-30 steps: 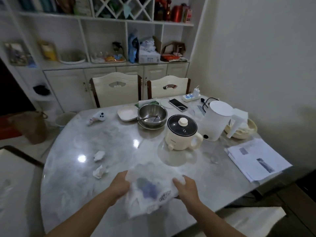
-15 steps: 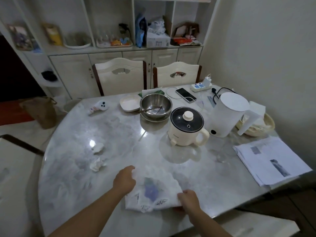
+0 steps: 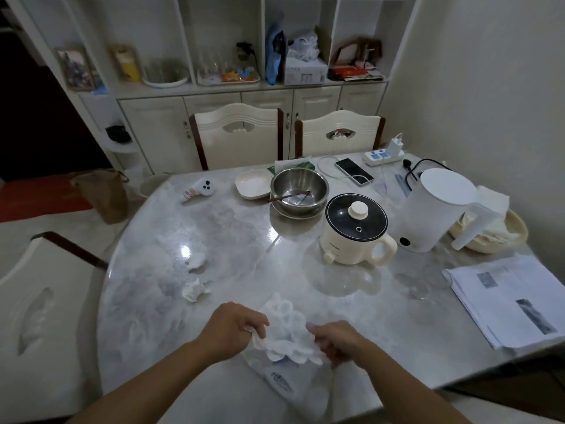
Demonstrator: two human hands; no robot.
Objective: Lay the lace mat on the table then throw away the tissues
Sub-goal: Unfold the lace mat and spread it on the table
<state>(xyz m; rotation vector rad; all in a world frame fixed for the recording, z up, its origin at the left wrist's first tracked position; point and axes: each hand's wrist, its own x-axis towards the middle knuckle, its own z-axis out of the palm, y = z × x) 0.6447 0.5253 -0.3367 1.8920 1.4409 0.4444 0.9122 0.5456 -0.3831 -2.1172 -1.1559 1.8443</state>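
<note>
A white lace mat (image 3: 284, 328) with blue embroidery is bunched between my hands over the near edge of the marble table (image 3: 232, 240). My left hand (image 3: 235, 324) pinches its left side and my right hand (image 3: 336, 339) grips its right side. The scalloped lace edge folds up toward the far side, and a lower part with a blue motif hangs toward me. Two crumpled white tissues lie on the table to the left: one tissue (image 3: 195, 290) close to my left hand and another tissue (image 3: 195, 261) just beyond it.
A cream electric pot (image 3: 356, 229), a white kettle (image 3: 434, 209), a steel bowl (image 3: 298, 191), a small plate (image 3: 253, 185), a phone (image 3: 354, 171) and a stack of papers (image 3: 507, 298) occupy the far and right table. Chairs stand behind and at left.
The mat lay flatter on the table half a second ago; my hands have since come closer together and gathered it, folding the lace edge up.
</note>
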